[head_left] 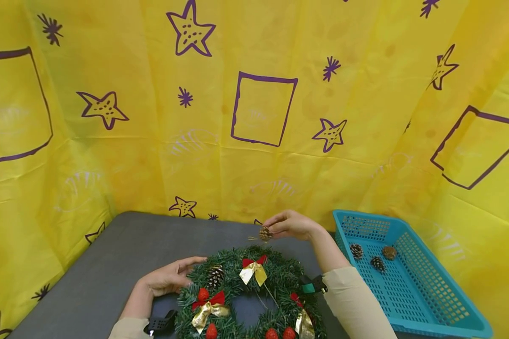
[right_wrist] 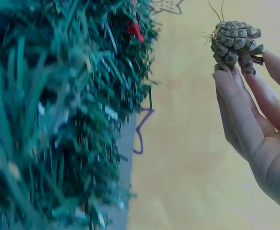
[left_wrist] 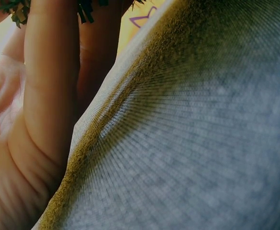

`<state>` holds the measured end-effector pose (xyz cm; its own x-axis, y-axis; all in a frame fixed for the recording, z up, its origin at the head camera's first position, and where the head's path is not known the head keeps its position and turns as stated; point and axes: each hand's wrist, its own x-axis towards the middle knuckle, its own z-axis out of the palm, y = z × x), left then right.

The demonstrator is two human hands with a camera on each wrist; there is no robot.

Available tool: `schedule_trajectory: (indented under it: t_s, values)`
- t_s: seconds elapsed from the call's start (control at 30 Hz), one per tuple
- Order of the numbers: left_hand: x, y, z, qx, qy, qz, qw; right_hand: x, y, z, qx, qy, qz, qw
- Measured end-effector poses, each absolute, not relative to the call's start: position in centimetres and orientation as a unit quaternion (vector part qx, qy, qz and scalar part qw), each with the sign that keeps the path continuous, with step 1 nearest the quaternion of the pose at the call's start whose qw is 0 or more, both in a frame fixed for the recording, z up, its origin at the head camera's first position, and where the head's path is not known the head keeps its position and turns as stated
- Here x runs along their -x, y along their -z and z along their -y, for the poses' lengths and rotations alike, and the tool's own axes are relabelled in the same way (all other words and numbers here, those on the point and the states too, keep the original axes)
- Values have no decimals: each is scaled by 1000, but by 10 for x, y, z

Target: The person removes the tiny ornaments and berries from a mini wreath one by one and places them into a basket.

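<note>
- Right hand (head_left: 292,225), lower center of the head view: I pinch a brown pinecone (head_left: 265,233) between thumb and fingertips.
- Pinecone position: just beyond the upper edge of the Christmas wreath (head_left: 229,259), apart from the greenery. A thin gold thread (right_wrist: 219,10) rises from it at upper right of the right wrist view.
- Left hand (head_left: 171,278), lower left of center: I place it against the upper left rim of the wreath. My fingertips are partly hidden by the greenery; I cannot tell whether they close on it.
- Wreath position: bottom center of the head view, its lower part cut off by the frame.
- Wreath fittings: a white-tipped pinecone (head_left: 215,276) at upper left; a red-and-gold top bow (head_left: 253,270); a left bow (head_left: 211,308) and a right bow (head_left: 304,325) in like colors; red strawberry ornaments (head_left: 203,294) at left and bottom.
- Blue plastic basket (head_left: 445,278), lower right: contains three loose pinecones (head_left: 377,263) near its far end.
- Support surface: dark gray table (head_left: 144,245).
- Background: yellow cloth (head_left: 263,169) printed with purple stars and frames.
</note>
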<state>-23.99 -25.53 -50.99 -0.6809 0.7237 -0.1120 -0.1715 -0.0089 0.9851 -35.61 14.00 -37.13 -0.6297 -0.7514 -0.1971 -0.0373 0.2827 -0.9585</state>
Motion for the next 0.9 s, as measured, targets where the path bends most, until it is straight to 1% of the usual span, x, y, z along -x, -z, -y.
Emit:
schedule_trajectory:
  t_s: [0.1, 0.33, 0.5, 0.9]
  values:
    - [240, 511, 256, -217, -673, -624, 331, 349, 364, -144, 243, 534, -742, 323]
    - [239, 510, 255, -227, -679, -616, 329, 351, 362, -156, 202, 536, -762, 302]
    - [239, 509, 254, -239, -681, -611, 326, 355, 362, -166, 196, 541, -761, 298]
    - [240, 510, 256, -232, -677, -618, 326, 358, 359, -201, 188, 546, -767, 280]
